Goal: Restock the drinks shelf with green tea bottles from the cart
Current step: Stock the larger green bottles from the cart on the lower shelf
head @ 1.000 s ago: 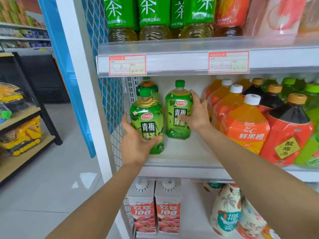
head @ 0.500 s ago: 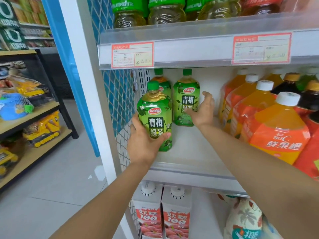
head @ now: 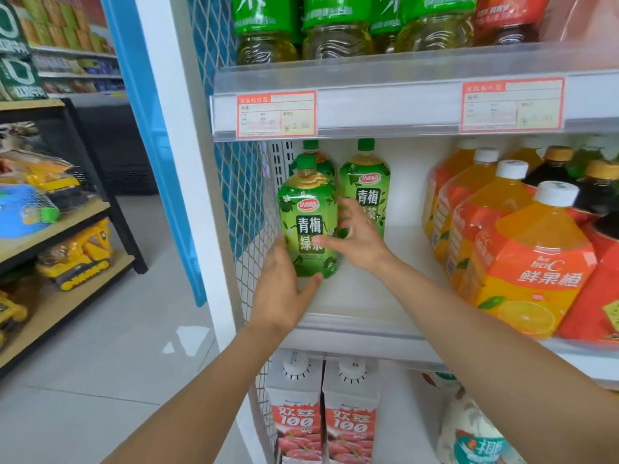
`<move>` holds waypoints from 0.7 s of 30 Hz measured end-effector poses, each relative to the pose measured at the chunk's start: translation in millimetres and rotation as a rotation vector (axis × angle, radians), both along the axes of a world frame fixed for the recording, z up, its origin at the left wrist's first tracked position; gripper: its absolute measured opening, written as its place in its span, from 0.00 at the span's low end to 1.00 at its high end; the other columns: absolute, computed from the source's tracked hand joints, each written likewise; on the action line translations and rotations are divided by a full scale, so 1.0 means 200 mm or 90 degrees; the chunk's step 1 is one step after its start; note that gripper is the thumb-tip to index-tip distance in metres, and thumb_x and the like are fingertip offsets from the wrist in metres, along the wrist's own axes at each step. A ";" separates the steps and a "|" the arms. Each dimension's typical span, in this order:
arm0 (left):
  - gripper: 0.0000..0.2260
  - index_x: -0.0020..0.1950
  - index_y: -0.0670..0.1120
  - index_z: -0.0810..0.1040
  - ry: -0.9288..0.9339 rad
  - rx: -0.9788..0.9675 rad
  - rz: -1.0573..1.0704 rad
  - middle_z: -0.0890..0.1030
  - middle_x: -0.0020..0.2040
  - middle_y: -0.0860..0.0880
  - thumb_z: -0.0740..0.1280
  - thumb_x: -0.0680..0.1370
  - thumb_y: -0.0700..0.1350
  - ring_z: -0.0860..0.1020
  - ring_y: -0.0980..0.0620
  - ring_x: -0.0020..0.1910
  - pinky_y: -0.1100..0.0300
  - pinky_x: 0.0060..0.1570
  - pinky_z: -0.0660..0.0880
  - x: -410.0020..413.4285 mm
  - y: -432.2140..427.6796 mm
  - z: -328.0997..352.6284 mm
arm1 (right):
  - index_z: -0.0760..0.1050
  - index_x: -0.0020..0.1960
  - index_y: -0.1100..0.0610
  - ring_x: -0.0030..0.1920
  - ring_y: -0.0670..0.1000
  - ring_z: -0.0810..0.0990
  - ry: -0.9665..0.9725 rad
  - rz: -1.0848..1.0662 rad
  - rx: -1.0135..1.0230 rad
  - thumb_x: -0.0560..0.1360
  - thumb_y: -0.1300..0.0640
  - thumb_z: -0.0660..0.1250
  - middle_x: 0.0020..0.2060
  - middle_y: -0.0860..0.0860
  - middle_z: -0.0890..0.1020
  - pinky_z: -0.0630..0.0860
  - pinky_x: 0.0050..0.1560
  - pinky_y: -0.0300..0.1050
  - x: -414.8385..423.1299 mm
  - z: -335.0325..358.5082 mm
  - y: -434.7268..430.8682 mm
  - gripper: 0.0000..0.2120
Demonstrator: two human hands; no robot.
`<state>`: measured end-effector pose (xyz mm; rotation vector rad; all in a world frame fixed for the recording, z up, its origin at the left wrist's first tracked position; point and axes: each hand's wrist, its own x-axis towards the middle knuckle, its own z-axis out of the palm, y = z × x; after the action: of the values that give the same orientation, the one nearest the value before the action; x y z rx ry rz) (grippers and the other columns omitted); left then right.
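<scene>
The rear green tea bottle (head: 313, 152) shows only its cap and shoulder behind the front green tea bottle (head: 310, 222). Price tags' (head: 276, 114) print is blurred (digits unreadable), and at twelve o'clock the upper bottles (head: 335, 25) are cut off.

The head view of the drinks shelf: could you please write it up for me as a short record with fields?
Front green tea bottle: upright on the middle shelf, beside the mesh side panel
Left hand: at its lower left side
Right hand: fingers on its right side
Behind: two more green tea bottles
Right: orange juice bottles
Gap: bare shelf between tea and juice
</scene>
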<state>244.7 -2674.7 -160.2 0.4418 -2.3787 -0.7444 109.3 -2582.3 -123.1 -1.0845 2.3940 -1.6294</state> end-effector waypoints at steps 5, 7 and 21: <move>0.35 0.78 0.42 0.51 -0.171 -0.197 -0.004 0.57 0.78 0.43 0.46 0.79 0.64 0.59 0.47 0.76 0.57 0.72 0.57 0.09 0.04 -0.13 | 0.60 0.73 0.57 0.66 0.56 0.73 -0.014 -0.048 0.001 0.65 0.54 0.78 0.67 0.55 0.73 0.71 0.67 0.56 -0.06 0.01 -0.15 0.43; 0.38 0.74 0.44 0.64 -0.220 -0.270 0.011 0.67 0.74 0.43 0.35 0.75 0.64 0.68 0.45 0.71 0.53 0.70 0.62 0.09 0.05 -0.15 | 0.58 0.75 0.56 0.67 0.56 0.72 -0.013 -0.057 0.011 0.66 0.53 0.78 0.68 0.55 0.72 0.70 0.68 0.58 -0.06 0.00 -0.17 0.44; 0.06 0.49 0.44 0.75 0.086 -0.127 -0.137 0.76 0.46 0.46 0.59 0.75 0.40 0.71 0.46 0.46 0.53 0.45 0.68 0.06 0.54 0.06 | 0.79 0.52 0.57 0.36 0.46 0.79 -0.031 -0.159 -0.075 0.76 0.58 0.65 0.40 0.40 0.78 0.73 0.36 0.33 0.47 0.03 0.78 0.07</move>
<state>257.2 -2566.4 -148.8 0.0501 -2.3653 -0.6004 203.9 -2426.0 -118.1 -0.7731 2.5147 -1.8696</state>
